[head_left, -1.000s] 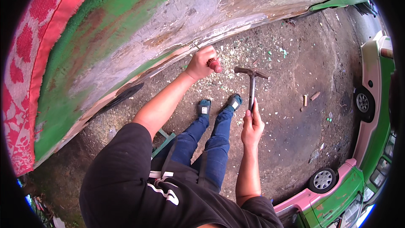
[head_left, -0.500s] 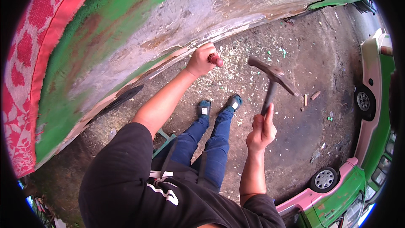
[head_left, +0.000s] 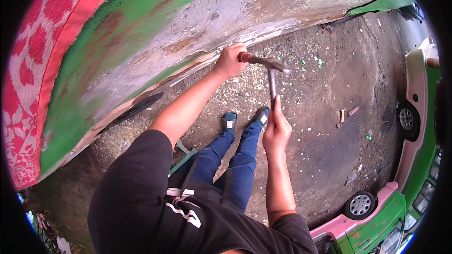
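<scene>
My left hand (head_left: 229,60) is wrapped round a red-handled tool (head_left: 243,57) at the lower edge of a vehicle panel (head_left: 183,33). Only the butt of its handle shows; its working end is hidden behind my fist. In my right hand (head_left: 277,132) I grip a hammer (head_left: 272,82) by its dark shaft, thumb stretched along it. One end of the hammer's head meets the handle's butt, or lies just at it. The panel is green, with a broad patch of bare grey, whitish and rusty brown surface.
Pale chips and green flakes (head_left: 318,62) litter the ground below the panel. A red and white patterned cloth (head_left: 40,51) covers the panel's left side. Small wood pieces (head_left: 342,115) lie to the right. A green and pink vehicle (head_left: 376,216) stands lower right. A green stool (head_left: 181,160) is under me.
The hammer has swung left and up, from well right of the red handle to its butt. My right hand moved with it. My left hand keeps its grip at nearly the same place.
</scene>
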`<state>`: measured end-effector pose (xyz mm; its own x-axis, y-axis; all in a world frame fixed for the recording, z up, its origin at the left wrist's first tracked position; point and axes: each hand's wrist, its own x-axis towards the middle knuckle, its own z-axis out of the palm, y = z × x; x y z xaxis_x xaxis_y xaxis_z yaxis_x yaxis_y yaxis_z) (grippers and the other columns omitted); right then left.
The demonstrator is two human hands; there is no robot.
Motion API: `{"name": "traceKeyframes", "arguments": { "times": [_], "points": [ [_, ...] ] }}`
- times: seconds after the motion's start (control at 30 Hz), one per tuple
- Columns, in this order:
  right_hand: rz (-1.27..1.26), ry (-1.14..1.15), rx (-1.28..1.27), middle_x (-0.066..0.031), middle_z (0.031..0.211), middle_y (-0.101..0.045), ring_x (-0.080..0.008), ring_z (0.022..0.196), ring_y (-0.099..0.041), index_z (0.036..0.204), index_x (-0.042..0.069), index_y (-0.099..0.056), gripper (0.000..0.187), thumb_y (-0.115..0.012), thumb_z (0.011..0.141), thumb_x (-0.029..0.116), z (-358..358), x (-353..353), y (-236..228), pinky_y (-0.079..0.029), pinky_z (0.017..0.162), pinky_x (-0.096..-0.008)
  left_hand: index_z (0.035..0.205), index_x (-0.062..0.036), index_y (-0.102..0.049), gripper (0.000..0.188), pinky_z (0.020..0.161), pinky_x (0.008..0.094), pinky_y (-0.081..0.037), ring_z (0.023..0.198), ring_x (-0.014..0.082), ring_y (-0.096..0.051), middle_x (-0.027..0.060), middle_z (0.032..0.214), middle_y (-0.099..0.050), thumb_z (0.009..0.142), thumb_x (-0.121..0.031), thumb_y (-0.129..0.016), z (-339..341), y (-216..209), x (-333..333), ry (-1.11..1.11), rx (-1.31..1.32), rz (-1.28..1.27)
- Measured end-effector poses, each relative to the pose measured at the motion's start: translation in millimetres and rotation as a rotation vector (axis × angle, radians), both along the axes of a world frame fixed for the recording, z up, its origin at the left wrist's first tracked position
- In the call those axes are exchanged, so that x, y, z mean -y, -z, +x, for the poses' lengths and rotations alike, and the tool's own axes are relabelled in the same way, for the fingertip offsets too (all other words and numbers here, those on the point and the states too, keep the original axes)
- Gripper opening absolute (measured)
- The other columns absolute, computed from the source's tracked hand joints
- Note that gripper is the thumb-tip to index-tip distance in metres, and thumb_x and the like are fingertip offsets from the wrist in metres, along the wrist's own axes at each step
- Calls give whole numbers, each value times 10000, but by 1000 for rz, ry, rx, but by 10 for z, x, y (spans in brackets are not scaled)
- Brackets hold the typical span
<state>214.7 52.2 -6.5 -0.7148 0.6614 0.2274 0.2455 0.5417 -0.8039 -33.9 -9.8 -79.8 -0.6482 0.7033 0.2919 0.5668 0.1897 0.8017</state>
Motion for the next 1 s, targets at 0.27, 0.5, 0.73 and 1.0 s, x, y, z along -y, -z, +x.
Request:
{"name": "traceKeyframes", "arguments": {
  "times": [0.27,0.5,0.73,1.0],
  "points": [
    [-252,148,-162,52,706,-474,-13,560,-367,1482,68,-381,524,-505,977,9,283,-126,-122,-312,485,-178,669,-8,-479,240,553,356,-409,590,256,-502,99,685,-485,727,-10,-711,92,20,-15,43,-91,12],
    [-626,212,-103,60,673,-450,-13,539,-364,1473,53,-391,514,-541,983,87,440,41,-86,-293,468,-188,679,-18,-463,240,563,348,-431,630,268,-553,106,720,-524,748,8,-692,217,15,266,89,-1,-26],
    [-798,284,-47,57,727,-529,-14,600,-442,1211,-34,-622,289,-598,964,114,852,183,-418,-344,515,-186,684,-41,-479,270,581,378,-452,661,281,-580,91,707,-522,691,-32,-749,354,-169,499,223,-21,2],
    [-584,355,20,50,663,-535,-23,590,-450,1155,-35,-651,301,-647,935,170,1418,115,-1019,-368,520,-210,703,-31,-507,221,574,391,-436,643,312,-544,112,721,-517,684,2,-725,705,-935,638,290,-107,91]
  ]
}}
